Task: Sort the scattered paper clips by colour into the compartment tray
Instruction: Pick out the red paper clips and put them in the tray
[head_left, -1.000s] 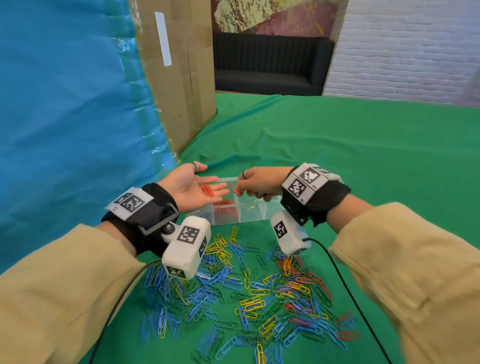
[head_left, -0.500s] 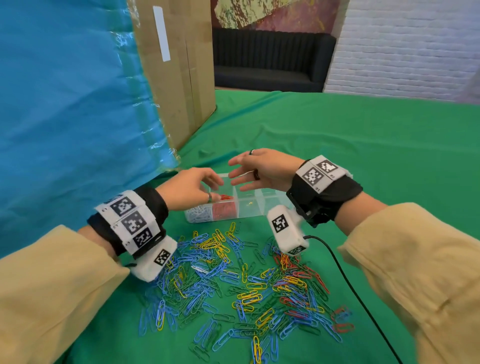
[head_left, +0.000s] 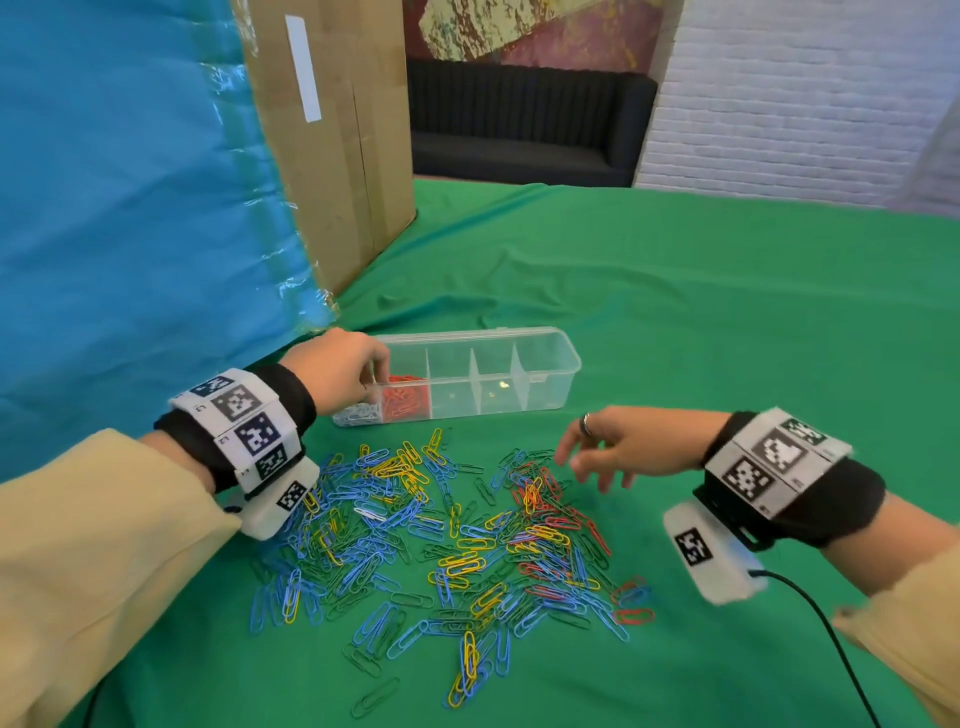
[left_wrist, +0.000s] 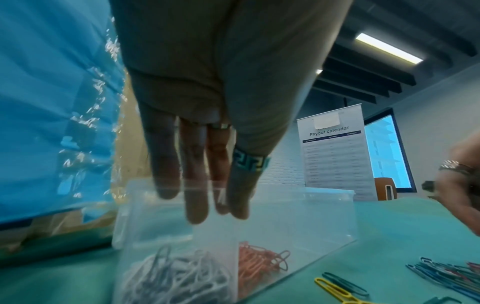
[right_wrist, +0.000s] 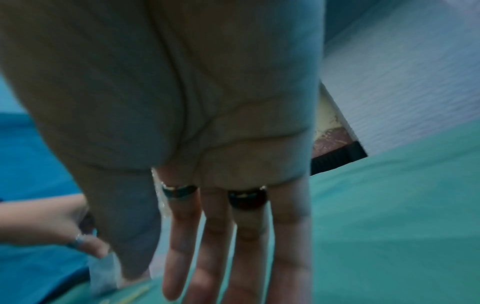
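A clear compartment tray (head_left: 550, 340) lies on the green cloth; its left-end compartment holds white clips (head_left: 358, 413), the one beside it red clips (head_left: 405, 402), and the other compartments look bare. My left hand (head_left: 374, 376) hangs palm down over the tray's left end; in the left wrist view its fingers (left_wrist: 197, 205) are straight and hold nothing above the white clips (left_wrist: 176, 277) and red clips (left_wrist: 259, 265). My right hand (head_left: 576, 462) hovers with spread fingers (right_wrist: 182, 267) over the right of the mixed clip pile (head_left: 441, 535).
A tall cardboard box (head_left: 332, 130) and a blue plastic sheet (head_left: 130, 208) stand close on the left behind the tray. A black cable (head_left: 810, 623) trails from my right wrist. Green cloth (head_left: 675, 286) stretches away beyond and right of the tray.
My left hand turned palm down over the tray, and the red clips left its palm. My right hand came off the tray, opened and moved right, down to the pile.
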